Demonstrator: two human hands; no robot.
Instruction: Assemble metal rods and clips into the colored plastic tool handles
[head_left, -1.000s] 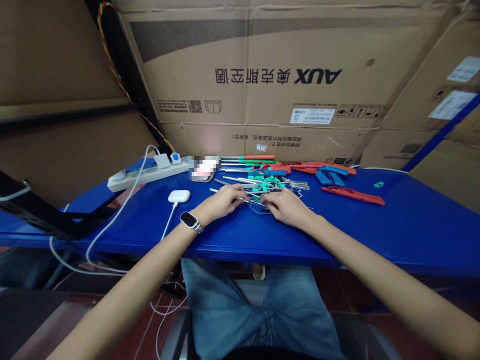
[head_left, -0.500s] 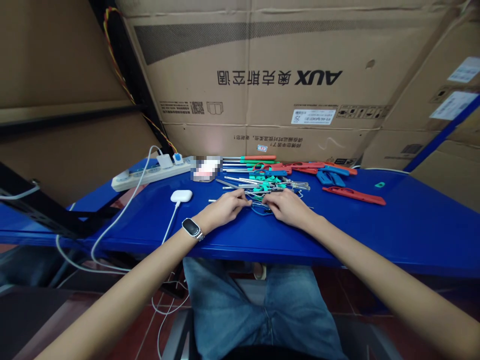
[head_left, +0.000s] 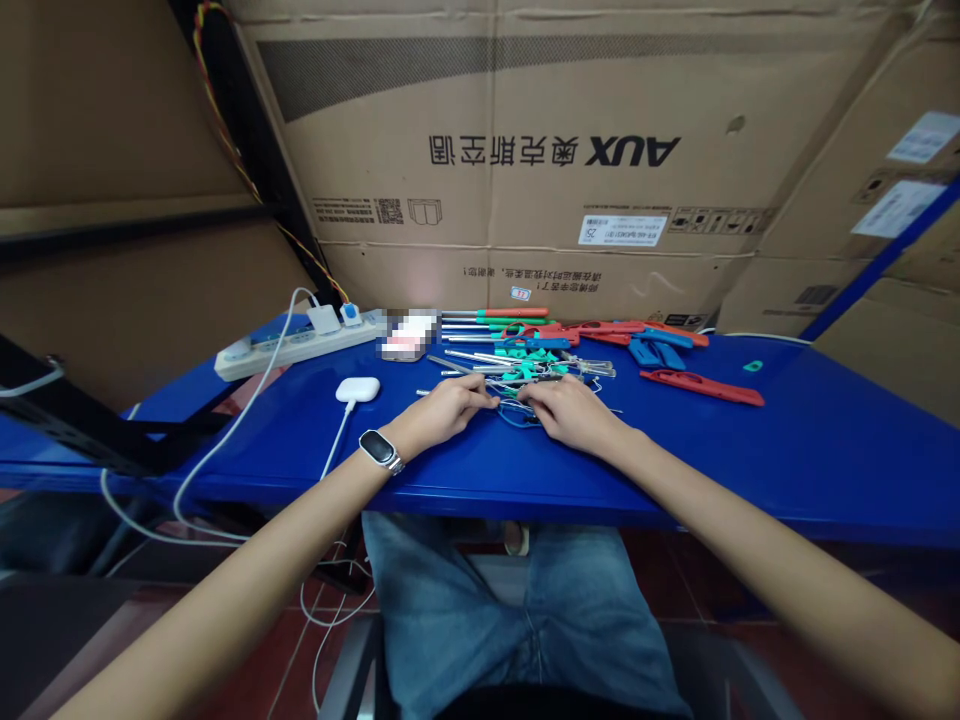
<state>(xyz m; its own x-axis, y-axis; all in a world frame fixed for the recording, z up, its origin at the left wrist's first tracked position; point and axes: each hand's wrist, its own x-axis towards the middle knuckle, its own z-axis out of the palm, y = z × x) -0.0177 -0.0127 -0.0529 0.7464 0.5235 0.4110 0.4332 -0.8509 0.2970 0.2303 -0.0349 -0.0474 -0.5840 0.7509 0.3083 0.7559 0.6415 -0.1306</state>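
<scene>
My left hand [head_left: 450, 412], with a wristband on its wrist, is closed in a pinch at the near edge of a pile of parts. A short way to its right, my right hand [head_left: 566, 408] is also pinched, fingertips turned toward the left. Between the two sets of fingertips run thin wires [head_left: 511, 418], white and blue, and both hands appear to pinch them. Just behind lie metal tubes [head_left: 469, 357] and small green plastic pieces [head_left: 517, 372]. The right fingers hide part of the pile.
Red handle shells [head_left: 701, 386] and blue ones [head_left: 660, 350] lie at the right. A power strip [head_left: 262, 357], a phone [head_left: 409, 335] and a white earbud case [head_left: 358, 390] with a cable are at the left. A cardboard sheet [head_left: 555, 100] stands behind the blue table [head_left: 825, 450].
The whole view has shifted slightly. Both hands stay pinched in nearly the same place over the wires, with only tiny finger movement.
</scene>
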